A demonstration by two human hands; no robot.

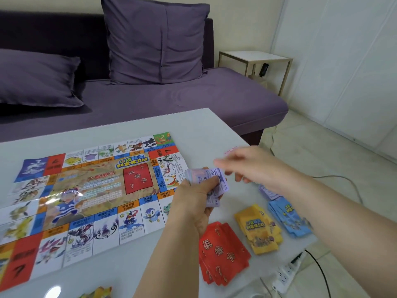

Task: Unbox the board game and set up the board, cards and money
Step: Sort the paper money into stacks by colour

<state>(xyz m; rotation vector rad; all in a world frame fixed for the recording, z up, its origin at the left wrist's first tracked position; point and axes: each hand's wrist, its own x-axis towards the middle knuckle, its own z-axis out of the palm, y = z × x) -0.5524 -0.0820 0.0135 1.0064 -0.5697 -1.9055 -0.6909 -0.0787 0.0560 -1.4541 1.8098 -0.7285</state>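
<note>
The paper game board (86,196) lies unfolded on the white table (204,130). My left hand (193,203) grips a stack of purple play money (209,181) just off the board's right edge. My right hand (247,164) hovers blurred above and right of that stack, fingers stretched out leftward; whether it holds a note I cannot tell. To the right lie a red card pile (223,252), a yellow card pile (257,229), a blue card pile (287,218) and a small purple note pile (268,192). A pink note (231,150) peeks out behind my right hand.
A purple sofa (171,100) with two cushions stands behind the table. A small white side table (255,57) is in the corner. A white power strip (287,274) and cables lie on the floor at the right. Something yellow-green (98,293) shows at the bottom edge.
</note>
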